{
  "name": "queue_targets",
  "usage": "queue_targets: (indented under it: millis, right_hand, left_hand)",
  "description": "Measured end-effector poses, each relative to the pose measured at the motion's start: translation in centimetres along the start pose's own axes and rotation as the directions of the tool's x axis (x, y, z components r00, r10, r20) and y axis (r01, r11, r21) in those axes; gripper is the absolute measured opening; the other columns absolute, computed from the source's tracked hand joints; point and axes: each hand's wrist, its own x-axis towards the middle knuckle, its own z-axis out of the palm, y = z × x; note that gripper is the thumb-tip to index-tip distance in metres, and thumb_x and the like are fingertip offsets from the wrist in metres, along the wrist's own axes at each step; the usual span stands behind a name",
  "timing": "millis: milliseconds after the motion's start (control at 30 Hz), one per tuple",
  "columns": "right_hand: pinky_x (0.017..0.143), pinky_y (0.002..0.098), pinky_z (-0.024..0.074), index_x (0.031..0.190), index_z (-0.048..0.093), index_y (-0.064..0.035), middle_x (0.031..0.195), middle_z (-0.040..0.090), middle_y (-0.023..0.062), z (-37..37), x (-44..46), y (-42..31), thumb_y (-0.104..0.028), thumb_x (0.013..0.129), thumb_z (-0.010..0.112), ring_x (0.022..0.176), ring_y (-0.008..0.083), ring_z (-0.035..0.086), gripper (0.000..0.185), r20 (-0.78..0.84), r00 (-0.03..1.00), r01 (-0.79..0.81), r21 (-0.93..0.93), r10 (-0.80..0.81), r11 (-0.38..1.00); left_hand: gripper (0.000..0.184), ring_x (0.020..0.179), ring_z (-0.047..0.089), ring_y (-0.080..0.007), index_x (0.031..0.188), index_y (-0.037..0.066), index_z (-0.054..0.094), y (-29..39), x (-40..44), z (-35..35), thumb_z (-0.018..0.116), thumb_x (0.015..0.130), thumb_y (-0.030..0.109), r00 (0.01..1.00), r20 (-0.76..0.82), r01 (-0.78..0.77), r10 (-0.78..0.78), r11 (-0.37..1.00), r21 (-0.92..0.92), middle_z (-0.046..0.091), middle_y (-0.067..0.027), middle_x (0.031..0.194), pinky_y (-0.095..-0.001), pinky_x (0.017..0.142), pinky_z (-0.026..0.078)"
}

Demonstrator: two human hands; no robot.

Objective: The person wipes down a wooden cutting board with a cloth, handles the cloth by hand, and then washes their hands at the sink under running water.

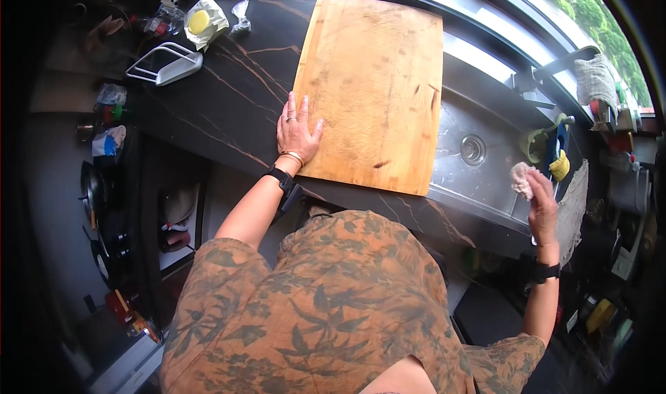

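A large wooden cutting board (371, 92) lies on the dark counter, its right side reaching over the edge of the steel sink (461, 127). My left hand (298, 132) rests on the board's lower left edge, fingers stretched out and holding nothing. Over the right end of the sink, my right hand (543, 203) pinches a crumpled, pale pinkish cloth (522, 180). The cloth is off the board, and part of it is hidden by my fingers. Dark marks show on the board near its right and lower edges.
A white wire-framed holder (165, 64) and a crumpled bag with a yellow lid (200, 23) stand at the counter's back left. The faucet (565, 64) is at the back right. A grey cloth (574, 203) hangs beside my right hand, near a yellow sponge-like item (559, 166).
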Motion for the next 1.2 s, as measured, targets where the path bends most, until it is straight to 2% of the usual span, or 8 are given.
queue_targets:
  millis: [133, 267, 333, 433, 467, 500, 667, 1200]
  right_hand:
    - [0.104, 0.0368, 0.0406, 0.122, 0.06, 0.0, 0.129, 0.057, 0.0145, -4.4, 4.9, -1.3, 0.017, 0.081, 0.048, 0.123, 0.0303, 0.053, 0.046, -0.145, 0.984, 0.092, -0.111, -0.107, 0.99]
    - [0.1, 0.0366, 0.044, 0.119, 0.061, 0.0003, 0.123, 0.059, 0.0142, 2.8, 9.7, -5.0, 0.014, 0.082, 0.054, 0.119, 0.0299, 0.055, 0.04, -0.339, 0.928, 0.191, 0.07, -0.157, 0.979]
    - [0.098, 0.0364, 0.0454, 0.116, 0.063, -0.0019, 0.124, 0.06, 0.0134, 8.9, 10.8, -6.7, 0.014, 0.078, 0.057, 0.115, 0.0305, 0.056, 0.042, -0.293, 0.943, 0.216, 0.185, -0.156, 0.959]
    - [0.105, 0.0441, 0.0392, 0.116, 0.063, -0.0041, 0.127, 0.057, 0.0143, 18.3, 8.9, -8.0, 0.005, 0.075, 0.064, 0.121, 0.0364, 0.05, 0.042, -0.034, 0.965, 0.253, 0.391, -0.261, 0.885]
    - [0.105, 0.0394, 0.0399, 0.117, 0.063, -0.0057, 0.132, 0.055, 0.0142, 20.0, 7.7, -8.7, 0.008, 0.076, 0.064, 0.127, 0.0336, 0.047, 0.043, 0.066, 0.944, 0.282, 0.346, -0.323, 0.895]
    - [0.104, 0.0406, 0.0419, 0.114, 0.065, -0.0064, 0.129, 0.057, 0.0141, 20.2, 7.5, -9.6, 0.009, 0.076, 0.064, 0.126, 0.0332, 0.05, 0.041, -0.02, 0.932, 0.357, 0.229, -0.362, 0.906]
    - [0.098, 0.0394, 0.0479, 0.108, 0.067, -0.0059, 0.118, 0.064, 0.012, 21.4, 12.0, -5.7, 0.012, 0.077, 0.061, 0.117, 0.0316, 0.058, 0.036, -0.036, 0.948, 0.308, 0.368, -0.318, 0.877]
    - [0.096, 0.0329, 0.0478, 0.109, 0.069, -0.0087, 0.118, 0.066, 0.0101, 22.9, 34.0, 2.2, 0.007, 0.083, 0.053, 0.111, 0.0263, 0.062, 0.034, -0.226, 0.971, 0.145, 0.281, -0.081, 0.949]
  left_hand:
    - [0.07, 0.138, 0.028, -0.0345, 0.146, 0.01, 0.035, 0.0, 0.0, -0.1, 0.055, 0.089, 0.043, 1.0, 0.002, 0.002, -0.001, 1.0, -0.01, 0.018, -0.0174, 0.156, -0.0459, 0.111, 0.026]
    - [0.069, 0.138, 0.029, -0.0349, 0.146, 0.01, 0.035, 0.1, 0.1, -0.3, 0.055, 0.089, 0.043, 1.0, 0.011, 0.013, -0.013, 1.0, -0.017, 0.018, -0.0177, 0.156, -0.0457, 0.111, 0.027]
    - [0.068, 0.138, 0.029, -0.0351, 0.146, 0.01, 0.035, 0.0, 0.0, -0.3, 0.055, 0.089, 0.042, 1.0, 0.02, 0.016, -0.016, 1.0, -0.024, 0.018, -0.0177, 0.156, -0.0457, 0.111, 0.027]
    - [0.067, 0.138, 0.029, -0.0354, 0.146, 0.009, 0.036, 0.1, 0.0, -0.6, 0.054, 0.09, 0.042, 0.999, 0.025, 0.022, -0.021, 0.999, -0.045, 0.016, -0.0175, 0.157, -0.0459, 0.111, 0.027]
    - [0.067, 0.138, 0.029, -0.0355, 0.146, 0.009, 0.036, 0.1, 0.0, -0.6, 0.054, 0.09, 0.042, 0.999, 0.028, 0.02, -0.019, 0.999, -0.049, 0.016, -0.0174, 0.157, -0.0459, 0.111, 0.027]
    - [0.067, 0.138, 0.028, -0.0355, 0.146, 0.009, 0.035, 0.2, 0.0, -0.7, 0.054, 0.09, 0.042, 0.999, 0.037, 0.026, -0.024, 0.999, -0.048, 0.016, -0.0171, 0.157, -0.0461, 0.111, 0.027]
    - [0.069, 0.139, 0.026, -0.0362, 0.146, 0.006, 0.034, 0.5, 0.3, -1.1, 0.056, 0.089, 0.039, 0.998, 0.056, 0.019, -0.018, 1.0, -0.018, 0.015, -0.0192, 0.157, -0.0463, 0.111, 0.026]
    - [0.073, 0.141, 0.025, -0.0381, 0.147, 0.005, 0.03, 0.7, 0.7, -1.6, 0.058, 0.086, 0.032, 0.993, 0.121, 0.019, -0.017, 1.0, -0.014, 0.016, -0.0219, 0.156, -0.0475, 0.112, 0.026]
